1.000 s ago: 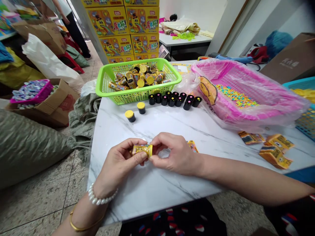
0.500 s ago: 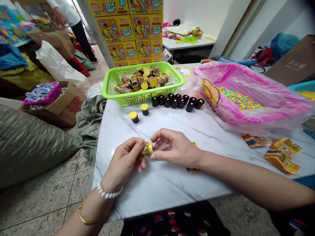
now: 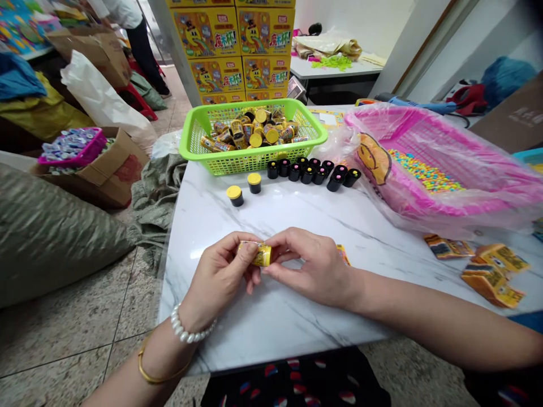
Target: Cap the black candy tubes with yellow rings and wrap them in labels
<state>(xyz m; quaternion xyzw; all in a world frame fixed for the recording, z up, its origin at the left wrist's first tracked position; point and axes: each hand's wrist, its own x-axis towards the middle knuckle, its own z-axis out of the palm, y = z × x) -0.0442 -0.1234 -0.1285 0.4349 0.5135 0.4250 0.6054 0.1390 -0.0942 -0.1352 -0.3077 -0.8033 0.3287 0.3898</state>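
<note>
A small cup in a yellow printed wrapper [image 3: 261,255] lies sideways between my hands, low over the table. My left hand [image 3: 227,271] is closed round its left part, thumb on top. At the cup's right end, the thumb and fingers of my right hand [image 3: 316,265] pinch the rim. Beyond my hands stand two dark cups with yellow lids, a left one [image 3: 235,195] and a right one [image 3: 254,183]. Several open black cups [image 3: 307,174] with coloured candies on top are grouped behind them. Printed wrappers [image 3: 343,255] lie partly hidden behind my right hand.
A green basket [image 3: 254,164] of wrapped cups stands at the back. To the right is a plastic-lined pink basket [image 3: 449,209] with small candies, and wrapper stacks [image 3: 494,274] in front. Yellow cartons [image 3: 216,34] rise behind. A sack [image 3: 55,243] leans at left; a person [image 3: 127,22] stands far back.
My right hand has moved in onto the cup's right end, and its fingers have closed there. More of the cup shows from my left hand. The view has shifted slightly.
</note>
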